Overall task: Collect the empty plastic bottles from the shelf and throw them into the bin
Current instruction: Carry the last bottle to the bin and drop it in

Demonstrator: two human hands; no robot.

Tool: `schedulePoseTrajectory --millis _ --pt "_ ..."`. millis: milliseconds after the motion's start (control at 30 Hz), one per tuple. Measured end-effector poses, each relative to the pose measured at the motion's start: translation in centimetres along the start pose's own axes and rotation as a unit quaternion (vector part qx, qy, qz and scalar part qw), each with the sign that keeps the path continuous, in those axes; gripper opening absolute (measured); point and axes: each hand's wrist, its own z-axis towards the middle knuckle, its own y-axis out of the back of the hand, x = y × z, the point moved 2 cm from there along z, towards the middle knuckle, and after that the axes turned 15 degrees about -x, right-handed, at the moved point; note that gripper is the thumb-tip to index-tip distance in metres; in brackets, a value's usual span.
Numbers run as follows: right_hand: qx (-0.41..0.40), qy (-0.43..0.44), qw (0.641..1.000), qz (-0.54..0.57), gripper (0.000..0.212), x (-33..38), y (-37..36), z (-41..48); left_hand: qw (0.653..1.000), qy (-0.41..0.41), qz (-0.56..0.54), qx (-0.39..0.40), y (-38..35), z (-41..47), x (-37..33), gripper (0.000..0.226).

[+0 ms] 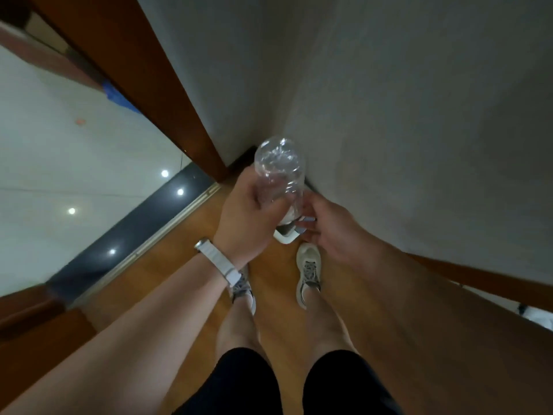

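Observation:
A clear empty plastic bottle (279,169) is held upside down, its base toward the camera, over the corner of the room. My left hand (248,214) grips the bottle's body from the left. My right hand (326,229) touches the bottle's lower neck end with its fingertips; whether it grips is unclear. Directly below the bottle, a white bin rim (285,236) shows on the floor, mostly hidden by both hands. No shelf is in view.
I stand on a wooden floor (269,295), with my feet close to the bin. A grey wall (389,115) rises ahead and right, with a wooden baseboard. A wooden door frame (143,73) and a glossy tiled floor (59,160) lie to the left.

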Motion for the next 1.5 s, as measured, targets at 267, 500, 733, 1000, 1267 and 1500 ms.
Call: schedulePoseTrajectory --millis 267,500,733,1000,1267,1500 --pt "0.031 0.015 0.999 -0.035 0.033 -4.1 -2.3 13.5 0.999 0.004 0.006 -0.04 -7.1 5.3 11.3 0.027" --pt "0.03 -0.028 0.998 -0.048 0.039 -11.4 -3.9 22.4 0.999 0.046 0.001 -0.022 -12.0 7.3 23.0 0.031" --pt "0.036 -0.027 0.997 -0.061 0.026 -13.2 -4.3 25.8 0.997 0.033 0.069 0.029 -14.9 9.1 29.3 0.039" --pt "0.021 0.096 0.98 -0.173 0.01 -11.3 -4.7 25.8 0.995 0.03 0.095 0.008 -15.3 9.8 28.0 0.085" --pt "0.009 0.19 0.958 -0.216 0.024 -10.8 -4.2 25.3 0.923 -0.198 0.33 0.015 -13.9 10.3 27.3 0.06" --pt "0.004 0.193 0.957 -0.217 0.019 -12.3 -3.8 25.6 0.856 -0.279 0.434 -0.014 -14.4 12.4 28.6 0.048"
